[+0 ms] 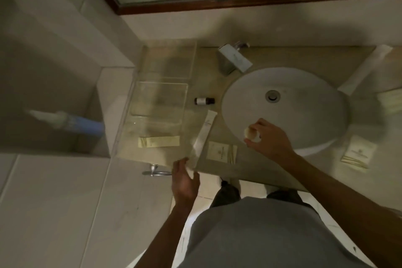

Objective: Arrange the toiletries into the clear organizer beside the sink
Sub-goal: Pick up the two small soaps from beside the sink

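The person wears a grey top (pixel 250 235), plain, with no print or marking in sight; both forearms are bare, no sleeve reaching them; the left hand (pixel 185 180) and right hand (pixel 268 138) show no rings, watch or gloves; dark trousers (pixel 227 193) show below the top's hem.

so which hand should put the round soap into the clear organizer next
Probably the right hand: it already holds the round soap above the sink. The left hand is empty at the clear organizer's near corner.
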A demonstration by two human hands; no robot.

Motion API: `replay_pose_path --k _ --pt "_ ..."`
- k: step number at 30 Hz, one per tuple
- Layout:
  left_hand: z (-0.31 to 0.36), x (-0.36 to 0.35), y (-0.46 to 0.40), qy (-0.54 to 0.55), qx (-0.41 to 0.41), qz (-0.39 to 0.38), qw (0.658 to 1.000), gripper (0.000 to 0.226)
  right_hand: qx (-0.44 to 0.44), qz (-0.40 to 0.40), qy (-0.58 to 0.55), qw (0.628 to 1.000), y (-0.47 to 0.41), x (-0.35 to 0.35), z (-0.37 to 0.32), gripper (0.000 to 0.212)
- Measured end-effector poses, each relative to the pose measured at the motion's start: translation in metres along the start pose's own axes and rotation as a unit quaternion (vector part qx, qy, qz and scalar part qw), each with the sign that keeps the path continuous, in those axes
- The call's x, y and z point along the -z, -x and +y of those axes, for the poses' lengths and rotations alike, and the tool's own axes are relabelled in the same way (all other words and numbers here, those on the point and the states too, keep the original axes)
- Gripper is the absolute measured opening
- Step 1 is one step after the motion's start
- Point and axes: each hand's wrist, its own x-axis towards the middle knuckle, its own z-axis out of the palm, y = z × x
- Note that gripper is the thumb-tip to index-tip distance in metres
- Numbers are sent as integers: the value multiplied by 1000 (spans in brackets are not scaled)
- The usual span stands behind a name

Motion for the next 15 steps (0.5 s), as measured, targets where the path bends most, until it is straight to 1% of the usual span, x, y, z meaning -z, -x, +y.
replay_pose_path --k 1,3,6,8,10,12,15 --pt "-17 6 -5 -18 13 -7 1000 53 -1 -3 -1 1000 -1 -8 -8 40" --pt "-42 15 -14 -57 14 -51 997 60 3 -15 3 1000 -2 -21 -21 41" --pt "-63 19 -26 -61 -22 -95 993 53 0 -39 14 999 -3 -31 -34 44" --pt "-65 21 -33 -32 -35 -92 995 51 0 -47 26 999 -4 -34 -40 45" --pt "-59 21 -40 -12 -58 -83 995 55 7 -51 39 998 -4 -37 -44 45" --pt "-53 18 -47 -36 -95 -92 991 53 17 -58 45 997 -4 -38 -46 45" --pt "-45 15 -56 -49 -124 -102 986 44 33 -61 41 997 -2 -39 -45 45"
